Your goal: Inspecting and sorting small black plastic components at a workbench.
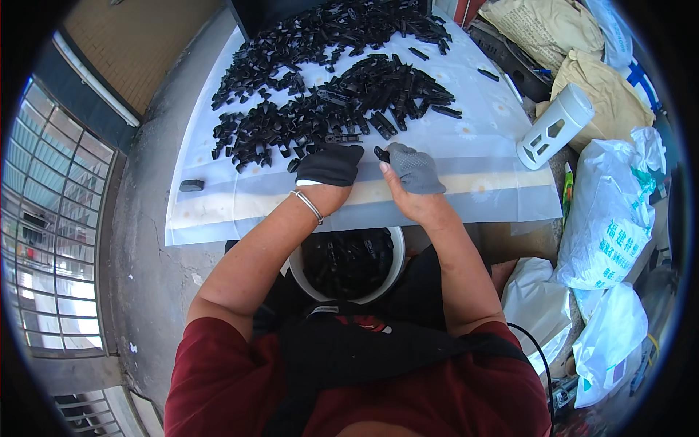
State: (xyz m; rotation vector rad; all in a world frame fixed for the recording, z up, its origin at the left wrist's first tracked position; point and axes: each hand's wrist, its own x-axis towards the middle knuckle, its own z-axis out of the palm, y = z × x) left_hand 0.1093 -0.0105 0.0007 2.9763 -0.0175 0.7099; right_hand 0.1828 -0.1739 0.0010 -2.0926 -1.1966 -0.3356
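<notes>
1. Pinches a small black piece (pixel 382 154) at the bare thumb and fingers of the right hand (pixel 413 172), over the near part of the table, just short of the piled parts.
2. Wears a grey glove (pixel 421 163) on that hand, with a narrow grip around the piece.
3. Holds the left hand (pixel 332 172) just beside, apart from the right by a small gap, in a black glove (pixel 326 162) with a white edge. Cannot tell about anything in its grasp: fingertips hidden.
4. Carries a silver bracelet (pixel 309 208) on the left wrist.
5. Faces a broad heap of black parts (pixel 393 87) beyond both hands, with long pieces toward the right and small curved ones toward the left.
6. Has a pale, flower-printed cloth (pixel 510 171) under it all, with a dark block (pixel 191 185) at the left and a white cylinder (pixel 557 125) with cut-outs at the right.
7. Straddles a white bucket (pixel 399 253) of black pieces below the table edge.
8. Has white bags (pixel 604 218) and beige sacks (pixel 542 29) beyond the table's right side, and a gridded window (pixel 54 226) far left.
</notes>
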